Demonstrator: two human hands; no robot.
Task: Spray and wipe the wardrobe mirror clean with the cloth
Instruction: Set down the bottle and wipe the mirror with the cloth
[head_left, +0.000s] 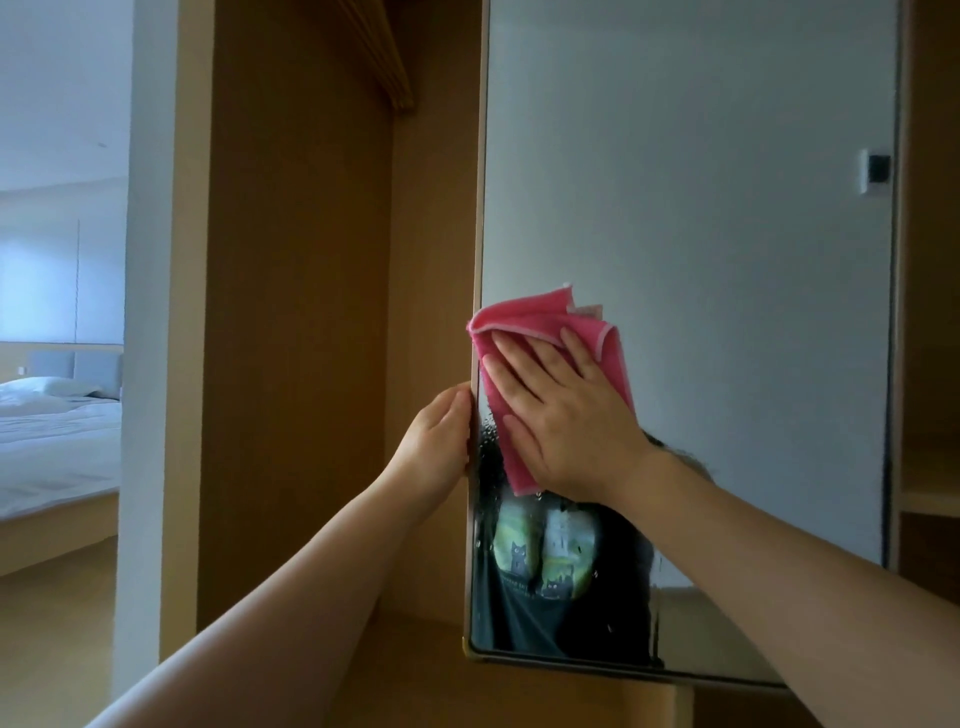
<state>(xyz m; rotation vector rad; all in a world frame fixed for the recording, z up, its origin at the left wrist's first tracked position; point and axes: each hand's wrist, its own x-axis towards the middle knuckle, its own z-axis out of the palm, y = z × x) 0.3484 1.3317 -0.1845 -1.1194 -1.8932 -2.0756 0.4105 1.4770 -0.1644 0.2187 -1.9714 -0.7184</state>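
Right grip (561, 415) lying flat, fingers straight, pressing soft, light cloth (524, 317) against mirror (701, 260) near its left edge. Left grip (441, 436) curling round that edge, probably steadying it. Glass looking wet, likely slippery and fragile; best held by the frame edge.

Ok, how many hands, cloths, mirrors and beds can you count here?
Hands: 2, the left hand and the right hand
Pink cloth: 1
Mirror: 1
Bed: 1
Total: 5
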